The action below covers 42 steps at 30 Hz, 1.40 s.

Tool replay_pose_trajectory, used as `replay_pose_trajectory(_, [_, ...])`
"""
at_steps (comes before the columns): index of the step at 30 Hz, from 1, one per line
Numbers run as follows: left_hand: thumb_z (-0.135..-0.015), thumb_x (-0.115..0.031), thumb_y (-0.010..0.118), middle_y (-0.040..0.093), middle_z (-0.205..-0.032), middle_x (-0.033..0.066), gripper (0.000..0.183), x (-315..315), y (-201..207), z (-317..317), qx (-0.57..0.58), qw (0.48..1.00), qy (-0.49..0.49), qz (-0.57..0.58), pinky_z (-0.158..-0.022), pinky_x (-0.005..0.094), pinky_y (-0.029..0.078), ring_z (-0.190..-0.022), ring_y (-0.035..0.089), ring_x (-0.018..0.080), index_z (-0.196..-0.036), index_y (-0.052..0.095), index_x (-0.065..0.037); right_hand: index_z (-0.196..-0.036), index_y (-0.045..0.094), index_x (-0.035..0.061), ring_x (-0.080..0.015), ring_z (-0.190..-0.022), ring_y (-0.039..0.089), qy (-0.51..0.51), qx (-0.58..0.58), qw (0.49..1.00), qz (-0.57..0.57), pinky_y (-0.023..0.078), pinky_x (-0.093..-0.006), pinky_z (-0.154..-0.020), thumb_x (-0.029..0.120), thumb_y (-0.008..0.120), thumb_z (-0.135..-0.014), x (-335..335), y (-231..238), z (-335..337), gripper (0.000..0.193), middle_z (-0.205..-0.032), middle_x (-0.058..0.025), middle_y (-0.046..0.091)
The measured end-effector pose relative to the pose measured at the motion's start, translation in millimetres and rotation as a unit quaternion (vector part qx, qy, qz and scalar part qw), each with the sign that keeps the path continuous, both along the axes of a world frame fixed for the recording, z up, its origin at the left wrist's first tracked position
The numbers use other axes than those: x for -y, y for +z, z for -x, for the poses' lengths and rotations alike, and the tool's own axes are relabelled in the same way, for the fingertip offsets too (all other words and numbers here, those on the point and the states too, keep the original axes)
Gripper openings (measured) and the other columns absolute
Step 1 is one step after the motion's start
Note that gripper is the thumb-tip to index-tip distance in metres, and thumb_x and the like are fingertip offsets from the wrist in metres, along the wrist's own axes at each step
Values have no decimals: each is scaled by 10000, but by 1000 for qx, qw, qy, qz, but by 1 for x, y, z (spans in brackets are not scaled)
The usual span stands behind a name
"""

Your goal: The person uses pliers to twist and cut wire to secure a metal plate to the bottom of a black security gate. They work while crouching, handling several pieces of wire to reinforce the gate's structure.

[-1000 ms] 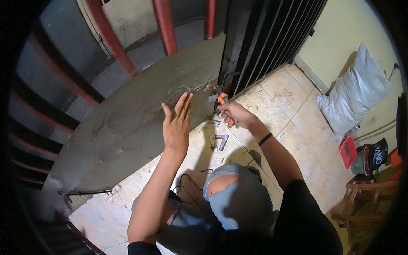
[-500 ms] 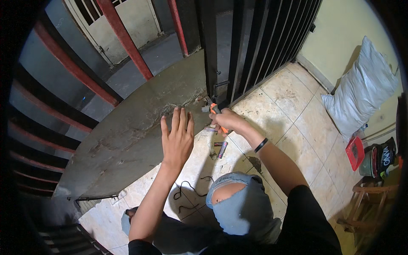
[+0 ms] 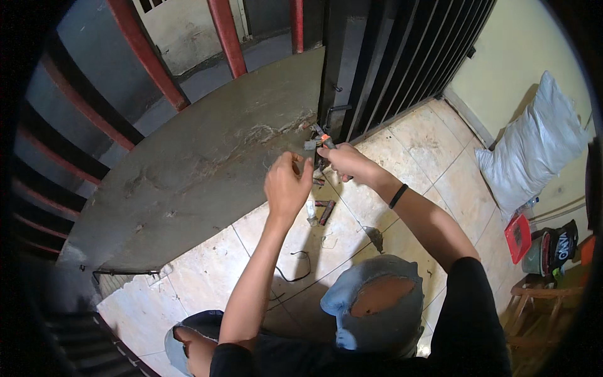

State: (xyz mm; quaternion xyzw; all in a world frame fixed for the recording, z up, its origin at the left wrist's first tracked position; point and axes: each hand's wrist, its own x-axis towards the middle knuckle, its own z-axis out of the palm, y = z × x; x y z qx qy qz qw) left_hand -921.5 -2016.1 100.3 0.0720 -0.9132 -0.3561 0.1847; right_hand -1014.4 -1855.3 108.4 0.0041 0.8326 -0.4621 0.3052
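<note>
My right hand [image 3: 348, 162] is closed around orange-handled pliers [image 3: 325, 139], whose metal tip points at the lower end of the black gate post [image 3: 322, 94]. A small grey piece [image 3: 311, 144] sits beside the tip, at the corner of the low cement wall [image 3: 207, 147]; whether the jaws touch it I cannot tell. My left hand [image 3: 289, 183] hovers near the wall's edge, just left of the pliers, its fingers loosely curled and the thumb apart, with nothing visible in it. On the tiles below lie a dark reddish cylinder [image 3: 326, 212] and a small pale piece [image 3: 311, 212].
Red bars [image 3: 226, 38] rise from the wall, and black gate bars [image 3: 414, 69] stand to the right. A black cord [image 3: 301, 267] lies on the tiled floor. At right are a stuffed white sack [image 3: 534, 147], a red dustpan [image 3: 518, 239] and a wooden stool [image 3: 543, 301].
My left hand has gone from flat, spread fingers to curled ones and moved nearer the pliers. The view has shifted, and my right hand stays on the pliers by the post.
</note>
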Motion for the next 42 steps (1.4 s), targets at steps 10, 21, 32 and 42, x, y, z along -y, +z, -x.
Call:
replay_pose_trajectory(10, [-774,-852,655,685,-1023,110,959,-35,-38,41,245,722,-145,-631,-689,363,558,-792,691,226,-1290,580,-47,-959,715,-85,-353,-786,733,-45,-78,995,-53,551,-433,-682,242,553,-884,18,-18,-5,373,-866,-261,730])
replay_pose_trajectory(21, [-843,-678,740,676,-1037,120,711,-56,-21,32,198,674,-155,-695,-753,416,633,-842,718,204,-1171,596,-64,-998,754,40,-361,-941,748,53,-199,964,-168,580,-442,-810,485,594,-882,9,-39,11,487,-975,-248,750])
replay_pose_trajectory(32, [-882,-463,715,662,-953,93,429,-77,-28,42,166,665,21,-728,-555,335,461,-753,639,187,-1072,627,-89,-1015,702,-14,-356,-986,716,50,-169,980,-88,550,-437,-814,452,598,-925,2,-63,16,486,-1047,-243,728])
replay_pose_trajectory(42, [-900,-463,693,668,-951,103,434,-60,-14,34,178,667,47,-722,-546,357,483,-756,650,214,-1124,640,-95,-912,717,48,-256,-826,712,20,-221,960,-170,536,-406,-685,406,694,-871,21,-63,7,361,-883,-130,744])
